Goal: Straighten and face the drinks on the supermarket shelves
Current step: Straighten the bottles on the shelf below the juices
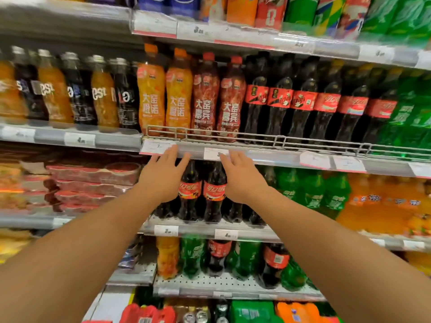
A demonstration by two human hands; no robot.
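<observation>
Left hand (163, 177): fingers straight, spread, holding nothing. Right hand (242, 177): likewise. Cola bottles (202, 191): two upright between the hands, red labels forward. Shelf edge (263, 157): at fingertips, above the colas. Orange bottles (165, 99): beyond, above left hand.

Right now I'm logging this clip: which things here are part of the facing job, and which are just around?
In the job:
left hand, open, reaching
right hand, open, reaching
two cola bottles between the hands
shelf edge above them

Just around:
orange bottles
red bottles
green bottles
price tag
wire rail
</observation>
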